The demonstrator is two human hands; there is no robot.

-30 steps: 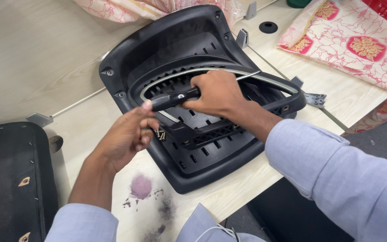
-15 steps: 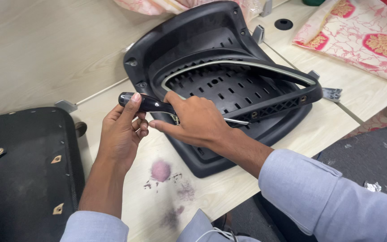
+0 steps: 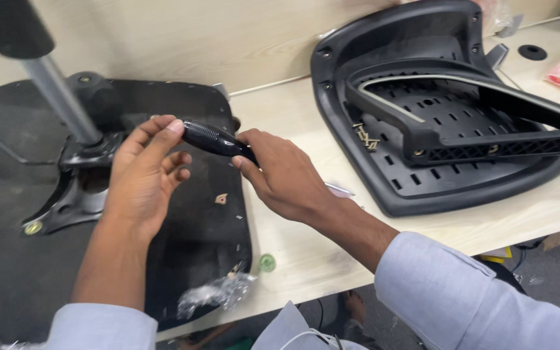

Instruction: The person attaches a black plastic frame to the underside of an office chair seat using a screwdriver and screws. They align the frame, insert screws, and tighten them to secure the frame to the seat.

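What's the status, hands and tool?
Left hand and right hand both gripping black screwdriver handle. Held above upturned chair seat. Nothing in the way.

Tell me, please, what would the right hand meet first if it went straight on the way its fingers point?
Probably the left hand: the right hand points left along the black tool handle both hold, and the left fingers close its far end. Depth is unclear.

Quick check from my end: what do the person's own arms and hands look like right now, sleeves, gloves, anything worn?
Both hands are bare: no gloves, rings or watch visible on the left hand or the right hand. Each arm wears a light blue long shirt sleeve, pushed up so the forearms show; the left sleeve bunches near the elbow, the right sleeve is looser and creased. No cables or markings.
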